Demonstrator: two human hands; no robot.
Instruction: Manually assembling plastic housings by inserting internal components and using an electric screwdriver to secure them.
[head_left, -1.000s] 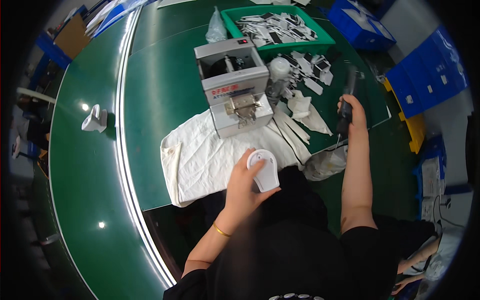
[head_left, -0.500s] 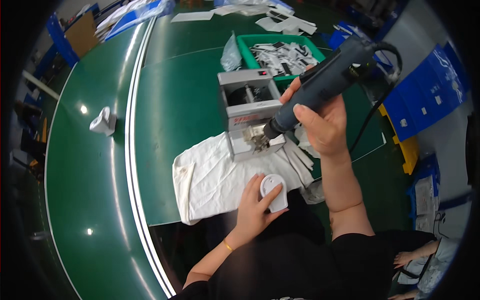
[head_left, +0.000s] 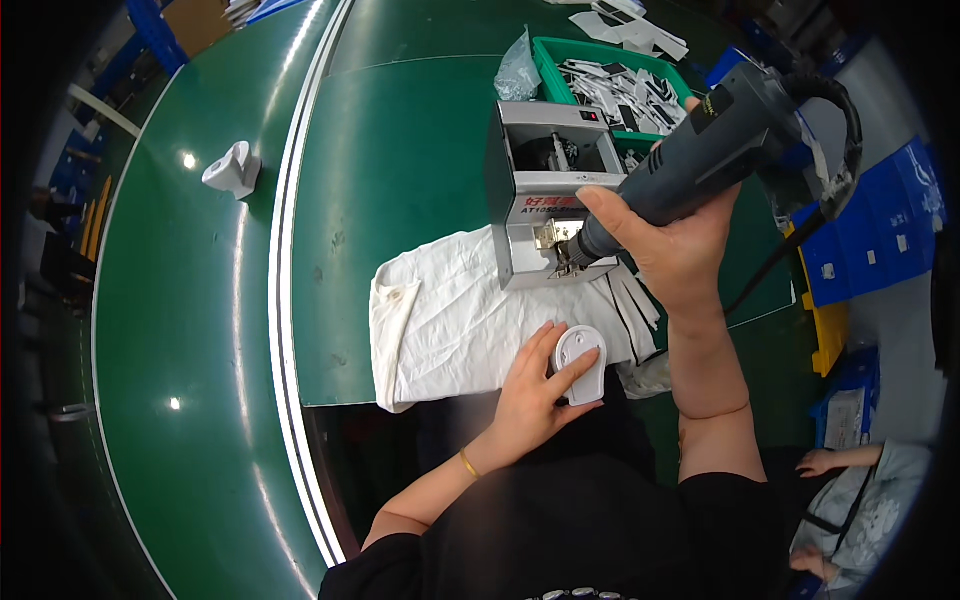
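Leftmost, a white part is seen near the right edge of the green worktop. White cloth is spread at the table's near edge. By that edge, a white rounded piece is gripped in the left hand. Beyond, a grey machine is overlapped by a power tool, clasped in the right hand.
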